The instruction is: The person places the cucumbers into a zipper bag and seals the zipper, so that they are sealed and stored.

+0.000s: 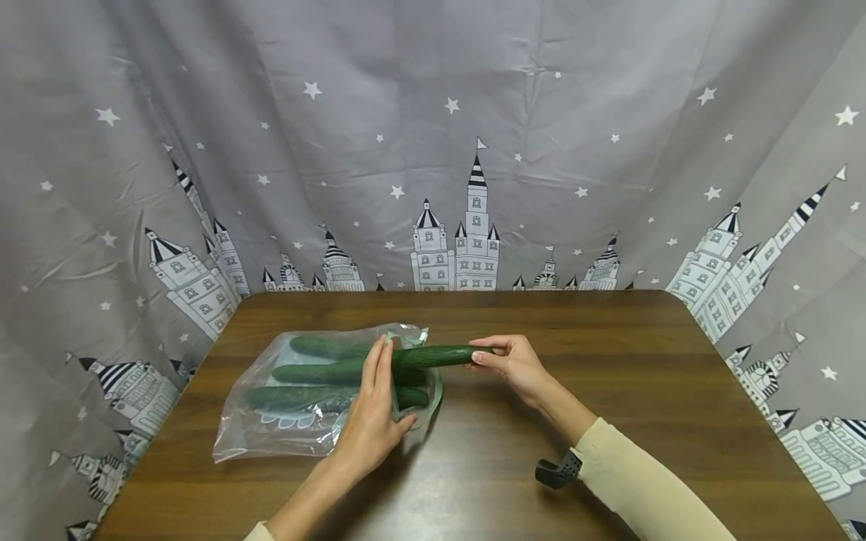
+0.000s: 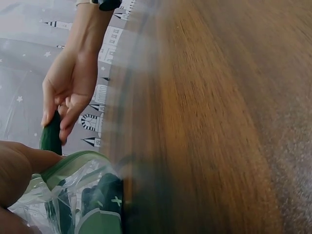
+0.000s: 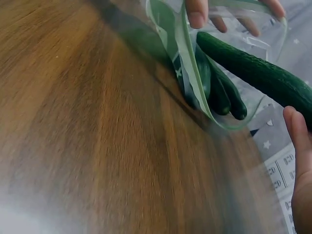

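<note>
A clear zip bag (image 1: 237, 432) with a green-edged mouth lies on the table, with several dark green cucumbers (image 1: 298, 397) inside. My left hand (image 1: 372, 421) lies across the mouth end and holds it, thumb on the near side and fingers over the far side. In the right wrist view the green rim (image 3: 187, 53) stands raised and open. My right hand (image 1: 514, 368) pinches one end of another cucumber (image 1: 443, 355) between thumb and fingers. This cucumber slants over the other cucumber ends (image 3: 219, 97), its far tip within the bag's mouth.
The brown wooden table (image 1: 609, 353) reaches back to a grey curtain (image 1: 541, 113) printed with stars and castles. A black strap piece (image 1: 558, 472) sticks out from the right sleeve (image 1: 636, 481).
</note>
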Available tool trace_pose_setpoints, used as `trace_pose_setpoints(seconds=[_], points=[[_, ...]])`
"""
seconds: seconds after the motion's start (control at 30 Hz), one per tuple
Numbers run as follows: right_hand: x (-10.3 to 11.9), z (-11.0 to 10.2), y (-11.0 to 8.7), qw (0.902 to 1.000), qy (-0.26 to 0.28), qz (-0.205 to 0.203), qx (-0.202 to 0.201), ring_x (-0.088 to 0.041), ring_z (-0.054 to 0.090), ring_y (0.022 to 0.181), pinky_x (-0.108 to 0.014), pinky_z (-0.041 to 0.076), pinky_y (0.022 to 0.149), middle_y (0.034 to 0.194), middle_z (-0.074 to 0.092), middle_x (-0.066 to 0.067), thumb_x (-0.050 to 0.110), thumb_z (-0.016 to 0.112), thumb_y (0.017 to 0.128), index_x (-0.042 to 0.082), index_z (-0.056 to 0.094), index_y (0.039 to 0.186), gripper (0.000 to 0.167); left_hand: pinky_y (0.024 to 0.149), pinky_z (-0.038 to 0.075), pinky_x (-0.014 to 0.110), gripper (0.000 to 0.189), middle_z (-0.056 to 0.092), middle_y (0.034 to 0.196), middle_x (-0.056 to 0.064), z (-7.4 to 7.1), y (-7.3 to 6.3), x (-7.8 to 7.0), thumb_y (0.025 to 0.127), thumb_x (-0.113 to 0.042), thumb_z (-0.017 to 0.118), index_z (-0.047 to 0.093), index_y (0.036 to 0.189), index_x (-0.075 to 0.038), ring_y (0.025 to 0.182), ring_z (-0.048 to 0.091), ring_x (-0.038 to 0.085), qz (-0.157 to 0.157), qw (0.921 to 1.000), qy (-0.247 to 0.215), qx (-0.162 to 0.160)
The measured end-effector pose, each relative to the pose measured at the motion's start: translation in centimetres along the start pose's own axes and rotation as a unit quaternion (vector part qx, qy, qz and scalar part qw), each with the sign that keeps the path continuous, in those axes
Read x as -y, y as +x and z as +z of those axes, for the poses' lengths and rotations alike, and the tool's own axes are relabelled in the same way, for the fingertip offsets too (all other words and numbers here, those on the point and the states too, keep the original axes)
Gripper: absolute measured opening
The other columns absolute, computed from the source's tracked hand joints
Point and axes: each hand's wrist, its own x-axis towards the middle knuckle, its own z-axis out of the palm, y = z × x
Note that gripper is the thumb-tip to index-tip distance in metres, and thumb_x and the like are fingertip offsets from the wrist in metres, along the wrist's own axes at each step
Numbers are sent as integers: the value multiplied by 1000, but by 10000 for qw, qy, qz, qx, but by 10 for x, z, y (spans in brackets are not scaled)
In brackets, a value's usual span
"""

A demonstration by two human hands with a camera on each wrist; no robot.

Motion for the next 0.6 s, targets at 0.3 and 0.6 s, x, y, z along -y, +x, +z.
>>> trace_pose_setpoints(seconds=[0.3, 0.6], points=[[-11, 26, 20, 10000, -39, -15, 88, -33, 74, 95, -44, 59, 91, 108, 71, -29, -11, 67, 93, -23, 60, 125, 35, 93, 56, 57, 132, 16, 168, 17, 1, 1, 0, 60, -1, 101, 18, 163, 0, 125, 56, 45, 70, 10000, 30, -38], [-18, 34, 19, 9977, -35, 193, 654, -32, 72, 104, -53, 51, 101, 119, 67, -31, -12, 60, 98, -21, 52, 136, 40, 89, 59, 53, 131, 16, 168, 17, 0, 1, 0, 61, -1, 100, 18, 162, 0, 114, 62, 44, 47, 10000, 65, -58]])
